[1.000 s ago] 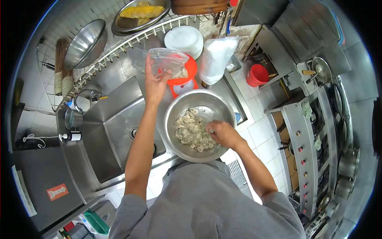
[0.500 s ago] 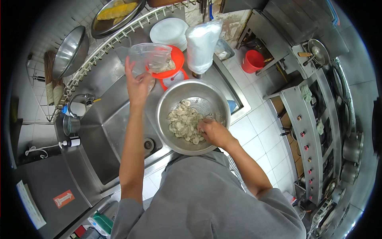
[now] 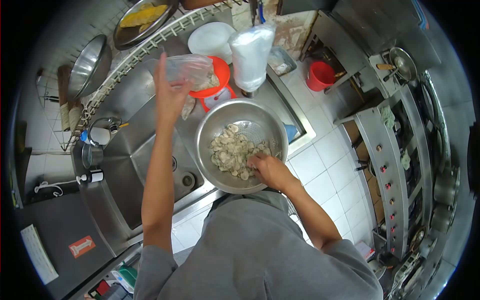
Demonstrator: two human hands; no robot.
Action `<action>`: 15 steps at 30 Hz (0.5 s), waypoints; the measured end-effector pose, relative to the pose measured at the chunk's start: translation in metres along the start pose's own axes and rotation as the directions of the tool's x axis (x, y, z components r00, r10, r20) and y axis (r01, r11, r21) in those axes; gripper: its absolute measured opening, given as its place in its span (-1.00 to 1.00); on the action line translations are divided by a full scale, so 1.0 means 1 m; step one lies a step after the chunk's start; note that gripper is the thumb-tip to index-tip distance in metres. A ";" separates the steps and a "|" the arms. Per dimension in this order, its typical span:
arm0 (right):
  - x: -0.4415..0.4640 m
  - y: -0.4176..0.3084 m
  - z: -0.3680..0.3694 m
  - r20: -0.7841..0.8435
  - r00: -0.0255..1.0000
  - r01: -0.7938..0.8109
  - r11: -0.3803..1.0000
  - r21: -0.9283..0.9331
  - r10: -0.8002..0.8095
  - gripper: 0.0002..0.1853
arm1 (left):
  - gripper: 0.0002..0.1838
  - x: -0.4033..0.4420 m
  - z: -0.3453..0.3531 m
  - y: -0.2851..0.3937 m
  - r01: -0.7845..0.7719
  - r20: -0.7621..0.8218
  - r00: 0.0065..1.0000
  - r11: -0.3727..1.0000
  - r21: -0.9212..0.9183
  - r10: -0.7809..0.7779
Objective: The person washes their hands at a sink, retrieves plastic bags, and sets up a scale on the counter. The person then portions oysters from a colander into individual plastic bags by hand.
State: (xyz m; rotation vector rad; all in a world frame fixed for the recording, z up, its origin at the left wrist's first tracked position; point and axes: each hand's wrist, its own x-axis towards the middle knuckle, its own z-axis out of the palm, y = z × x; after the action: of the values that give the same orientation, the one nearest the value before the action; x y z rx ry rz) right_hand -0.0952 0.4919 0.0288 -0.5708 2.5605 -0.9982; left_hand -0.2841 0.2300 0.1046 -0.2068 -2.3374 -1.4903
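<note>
A steel bowl with small holes (image 3: 205, 165) stands on the counter's front edge and holds a pile of pale, oyster-like pieces (image 3: 232, 152). My right hand (image 3: 268, 170) is inside the bowl, its fingers curled together at the pile's right side; what they hold is hidden. My left hand (image 3: 169, 95) is raised with fingers apart, beside a clear plastic bag (image 3: 187, 69). The bag's filled end rests in an orange dish (image 3: 223, 75) on an orange scale (image 3: 217, 99). Another small bag with pale contents (image 3: 188, 107) lies under my left hand.
A deep sink (image 3: 135, 160) is at the left, with a faucet (image 3: 97, 125). White plates (image 3: 211, 39) and a roll of plastic bags (image 3: 251, 60) stand behind the scale. Steel bowls (image 3: 90, 67) sit on a rack. On the right are a red bucket (image 3: 320, 76) and a stove (image 3: 387, 175).
The view has shifted, so the counter items appear further left. My left hand has spread its fingers beside the bag. My right hand stays in the bowl at the pile.
</note>
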 end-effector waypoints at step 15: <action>0.003 -0.007 -0.019 0.030 0.998 -0.052 0.998 -0.019 0.053 -0.72 | -0.85 0.006 -0.101 0.048 0.152 -0.213 0.966 0.988 0.003 -0.148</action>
State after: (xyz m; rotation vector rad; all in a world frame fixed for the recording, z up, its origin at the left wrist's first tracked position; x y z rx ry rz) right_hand -0.1042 0.4963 0.0465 -0.5173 2.5465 -0.9416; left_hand -0.2523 0.1596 0.1853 0.1327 -2.2351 -1.4770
